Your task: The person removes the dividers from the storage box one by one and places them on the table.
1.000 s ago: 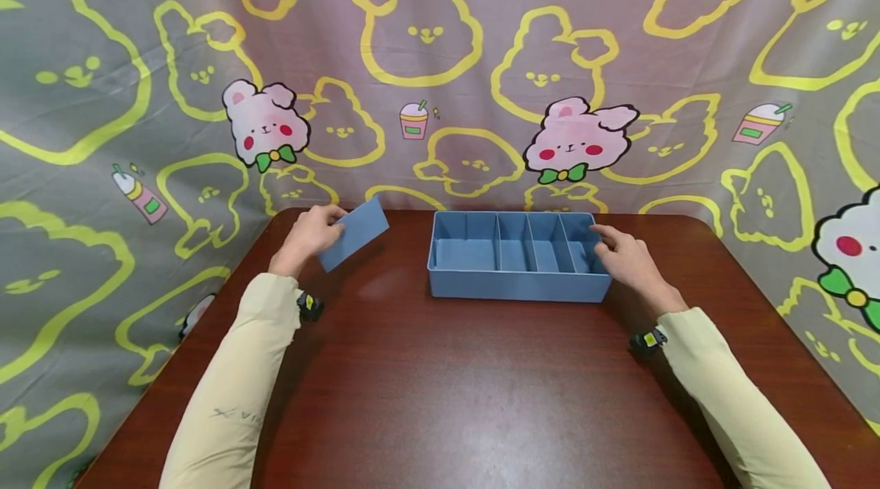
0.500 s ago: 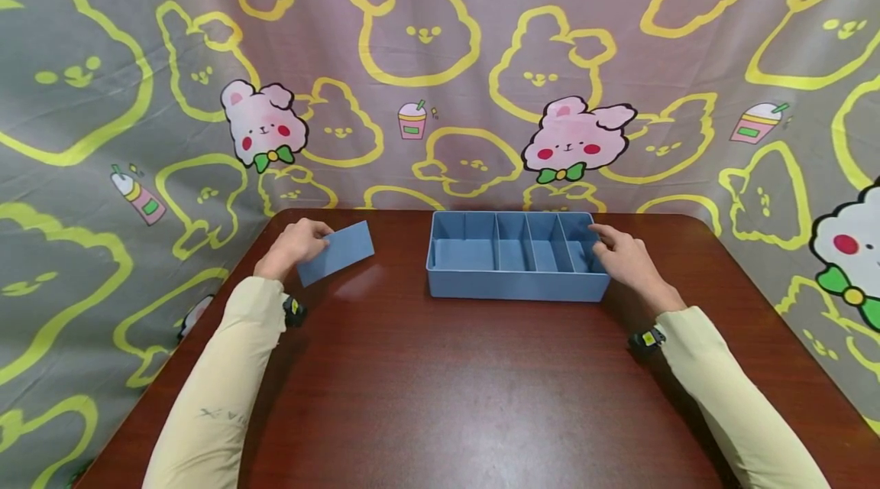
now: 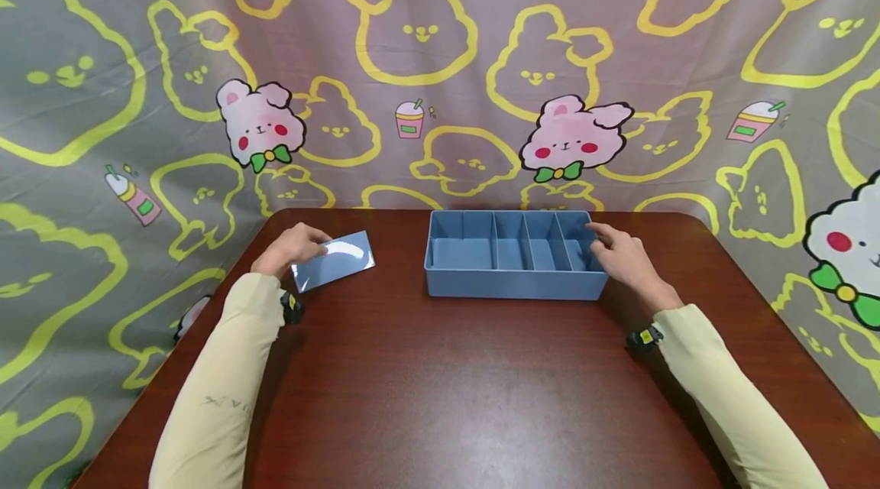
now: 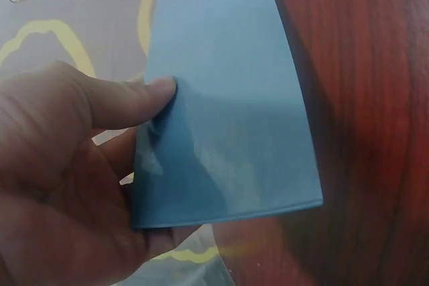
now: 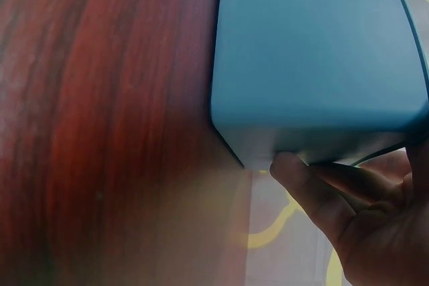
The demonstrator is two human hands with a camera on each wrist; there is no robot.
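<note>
My left hand (image 3: pixel 294 246) pinches a flat, rectangular blue plastic panel (image 3: pixel 338 258) by its left side, over the far left of the table. In the left wrist view the thumb lies across the face of the panel (image 4: pixel 231 98), and the other fingers are mostly hidden behind it. A blue divided storage box (image 3: pixel 516 284) stands at the back, with upright partitions making several compartments. My right hand (image 3: pixel 622 256) grips its right end wall. Seen from the right wrist, the thumb presses the outside of the box (image 5: pixel 315 51) while the fingers reach up toward its rim.
The dark red-brown wooden table (image 3: pixel 440 390) runs under both forearms. A patterned curtain (image 3: pixel 474 53) hangs close behind the box and along both sides. No loose objects show in the box's compartments.
My left hand has moved left and down with the blue panel, which has turned flatter and now catches a bright glare. The right hand and the box stay in place.
</note>
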